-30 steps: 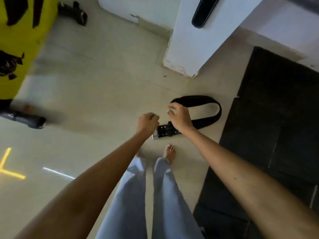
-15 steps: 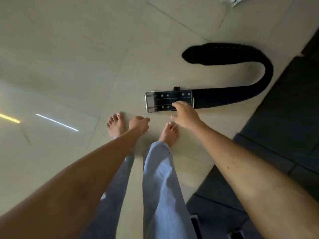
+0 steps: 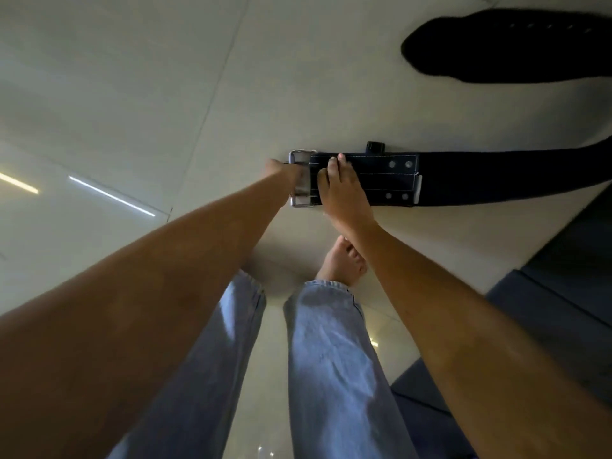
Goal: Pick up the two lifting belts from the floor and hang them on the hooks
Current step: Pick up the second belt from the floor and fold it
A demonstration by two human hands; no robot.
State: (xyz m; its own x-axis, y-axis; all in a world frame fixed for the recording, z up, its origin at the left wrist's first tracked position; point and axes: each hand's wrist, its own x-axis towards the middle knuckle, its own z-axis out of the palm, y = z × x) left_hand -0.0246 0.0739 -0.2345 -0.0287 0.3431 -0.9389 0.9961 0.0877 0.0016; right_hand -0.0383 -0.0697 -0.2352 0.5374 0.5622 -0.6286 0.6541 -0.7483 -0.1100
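Black stitched lifting belt [image 3: 463, 180] flat on glossy tile floor [image 3: 132, 94], left hand [image 3: 284, 173] curled round steel buckle [image 3: 301, 180], right hand [image 3: 341, 190] at its three o'clock, fingers together, pressed on strap.

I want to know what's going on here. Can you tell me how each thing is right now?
Lifting belt: lying on the floor, unbuckled, curved.
Buckle: at the belt's near end, left hand on it.
Left hand: closed at the buckle.
Right hand: fingers spread on the belt beside the buckle.
Floor: pale tiles.
Dark mat: flat, on the right.
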